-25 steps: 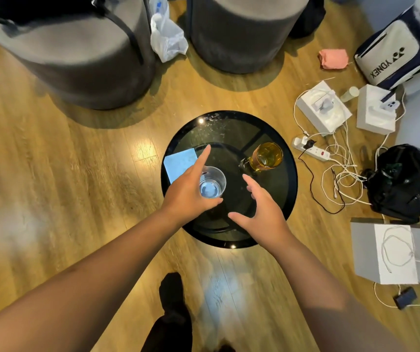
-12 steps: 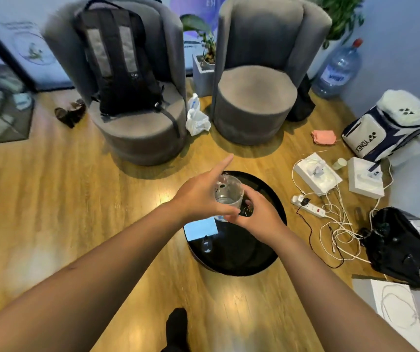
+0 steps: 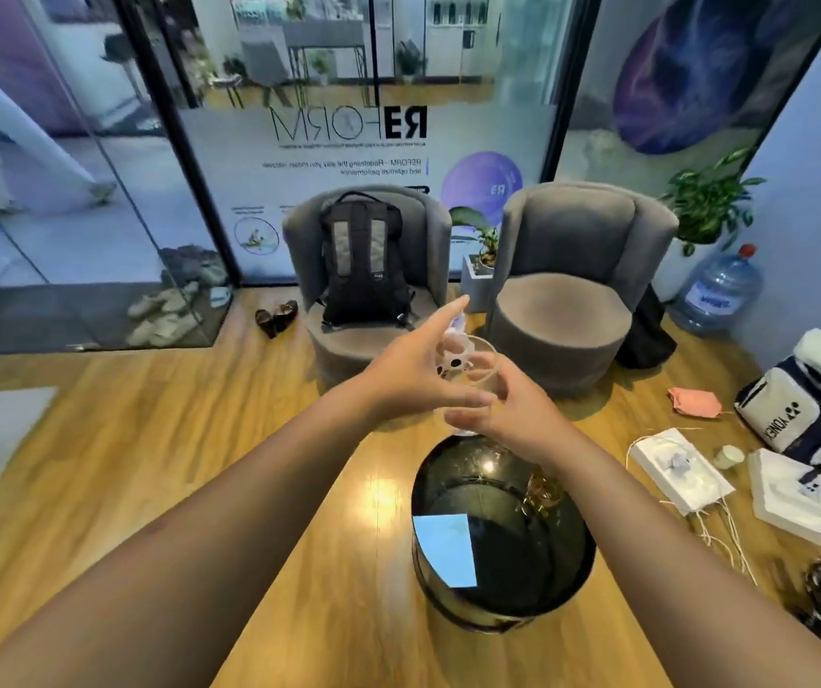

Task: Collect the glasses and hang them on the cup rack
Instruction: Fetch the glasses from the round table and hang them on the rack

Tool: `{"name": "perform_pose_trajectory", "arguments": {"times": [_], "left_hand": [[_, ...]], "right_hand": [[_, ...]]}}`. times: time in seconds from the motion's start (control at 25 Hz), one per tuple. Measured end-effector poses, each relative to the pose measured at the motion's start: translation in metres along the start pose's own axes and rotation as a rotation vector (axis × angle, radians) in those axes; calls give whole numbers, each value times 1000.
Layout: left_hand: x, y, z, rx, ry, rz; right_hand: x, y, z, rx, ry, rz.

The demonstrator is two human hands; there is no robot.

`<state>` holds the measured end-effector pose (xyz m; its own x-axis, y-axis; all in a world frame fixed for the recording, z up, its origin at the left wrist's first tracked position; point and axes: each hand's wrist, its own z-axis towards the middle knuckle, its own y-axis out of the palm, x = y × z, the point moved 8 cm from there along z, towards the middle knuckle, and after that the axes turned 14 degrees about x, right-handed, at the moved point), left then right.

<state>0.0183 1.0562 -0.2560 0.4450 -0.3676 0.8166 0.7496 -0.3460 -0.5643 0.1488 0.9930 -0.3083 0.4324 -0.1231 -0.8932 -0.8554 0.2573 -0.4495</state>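
A clear glass (image 3: 473,374) is held up in the air above the far edge of the round black table (image 3: 428,489). My left hand (image 3: 413,365) grips it from the left, index finger stretched out. My right hand (image 3: 513,414) closes on it from the right and below. An amber glass (image 3: 542,491) stands on the table, partly hidden behind my right forearm. A light blue card (image 3: 445,548) lies on the table's near left. No cup rack is in view.
Two grey armchairs (image 3: 562,310) stand beyond the table, the left one holding a black backpack (image 3: 364,260). White boxes and cables (image 3: 681,469), a sports bag (image 3: 815,394) and a water bottle (image 3: 716,290) crowd the floor at right. Glass walls close the back.
The clear glass was lifted off the table by my left hand, and my right hand joined it. My view tilted up from the table to the chairs and glass wall.
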Motion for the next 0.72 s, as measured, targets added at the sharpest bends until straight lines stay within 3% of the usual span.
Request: {"name": "perform_pose_trajectory", "arguments": {"times": [0.36,0.56,0.72], "left_hand": [[48,-136,-97,177,-79,-70],[37,-236,-195,299,-137,-51],[27,-331,-305,503,-179,35]], "right_hand": [[-141,21,-49,-88,-170,60],[-226,91,-89,-232,-298,84],[-304,176,-141,-383,-394,153]]}}
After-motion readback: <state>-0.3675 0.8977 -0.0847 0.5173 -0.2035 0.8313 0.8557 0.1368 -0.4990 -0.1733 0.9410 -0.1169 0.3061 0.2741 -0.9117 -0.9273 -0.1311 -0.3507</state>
